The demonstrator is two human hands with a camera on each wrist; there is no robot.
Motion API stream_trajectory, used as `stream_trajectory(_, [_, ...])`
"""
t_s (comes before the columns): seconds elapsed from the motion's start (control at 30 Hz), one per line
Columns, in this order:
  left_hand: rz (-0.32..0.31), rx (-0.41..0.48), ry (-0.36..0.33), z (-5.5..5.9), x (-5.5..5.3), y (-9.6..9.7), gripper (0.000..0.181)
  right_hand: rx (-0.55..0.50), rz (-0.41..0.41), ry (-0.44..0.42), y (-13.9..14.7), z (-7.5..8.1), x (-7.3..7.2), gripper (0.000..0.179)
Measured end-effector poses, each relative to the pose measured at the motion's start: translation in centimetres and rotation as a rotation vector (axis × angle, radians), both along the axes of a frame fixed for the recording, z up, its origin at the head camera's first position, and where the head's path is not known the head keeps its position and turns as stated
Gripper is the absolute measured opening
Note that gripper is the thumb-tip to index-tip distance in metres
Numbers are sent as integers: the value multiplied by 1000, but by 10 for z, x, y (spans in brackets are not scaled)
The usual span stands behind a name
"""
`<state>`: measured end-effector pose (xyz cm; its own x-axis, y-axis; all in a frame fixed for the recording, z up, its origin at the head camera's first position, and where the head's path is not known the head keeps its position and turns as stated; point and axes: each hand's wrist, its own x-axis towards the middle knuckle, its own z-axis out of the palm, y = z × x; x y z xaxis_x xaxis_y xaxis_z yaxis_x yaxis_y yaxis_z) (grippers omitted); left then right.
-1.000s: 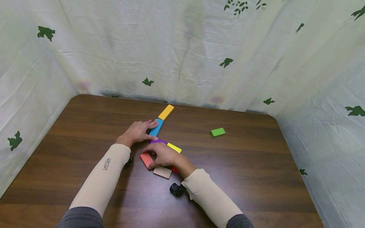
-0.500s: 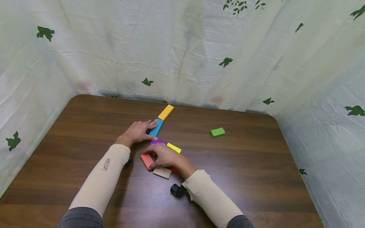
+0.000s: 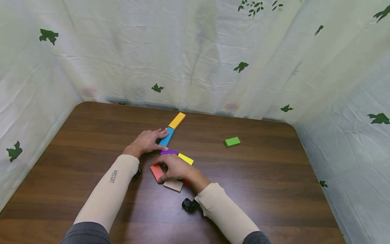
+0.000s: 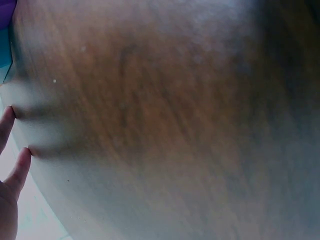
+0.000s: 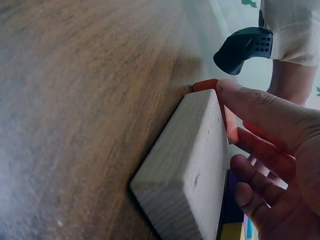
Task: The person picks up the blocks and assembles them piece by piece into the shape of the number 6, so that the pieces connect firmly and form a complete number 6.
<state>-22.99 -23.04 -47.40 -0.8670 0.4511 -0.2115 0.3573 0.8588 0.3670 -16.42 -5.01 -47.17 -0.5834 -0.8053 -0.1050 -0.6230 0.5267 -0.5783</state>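
Beside the blue block (image 3: 167, 137), my left hand (image 3: 147, 141) spreads its fingers, with one fingertip at the block and the thumb at the purple block (image 3: 169, 152). Thumb and forefinger of my right hand (image 3: 176, 166) pinch the coral block (image 3: 156, 173) at its two ends as it lies on the table. Just nearer me is a plain wooden block (image 3: 173, 185), large in the right wrist view. A red block (image 3: 186, 182) is mostly hidden under the right wrist. A yellow block (image 3: 186, 158) touches the purple one, and an orange-yellow block (image 3: 177, 120) meets the blue one's far end.
A green block (image 3: 232, 141) lies apart on the right of the brown wooden table (image 3: 259, 189). White curtains (image 3: 195, 61) with green prints hang behind and along both sides. The right wrist camera (image 3: 189, 205) sits low over the table near the wooden block.
Almost nothing differs. The coral block has shifted very slightly toward me and rightward with the right hand; the left hand keeps its place.
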Motion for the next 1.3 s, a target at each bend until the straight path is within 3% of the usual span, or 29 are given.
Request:
stream_trajectory(0.23, [-5,6,10,0,0,-1,85,-75,-3,13,5,-1,-1,54])
stream_trajectory(0.47, [6,-2,-7,1,-1,1,85,-199,-143,-57,45,7,-12,51])
stream_trajectory(0.6, [18,-11,-27,1,-2,2,86,-287,-281,-41,80,9,-25,49])
stream_trajectory(0.83, [20,-23,-32,1,-1,2,87,-391,-646,62,152,1,-45,43])
stream_trajectory(1.03, [32,-27,-42,1,0,2,88,-426,-930,126,197,-7,-51,44])
stream_trajectory(1.17, [38,-36,-45,2,0,3,88,-454,-1044,141,214,-12,-51,50])
stream_trajectory(1.3, [41,-41,-46,3,0,4,87,-446,-1094,142,223,-18,-51,59])
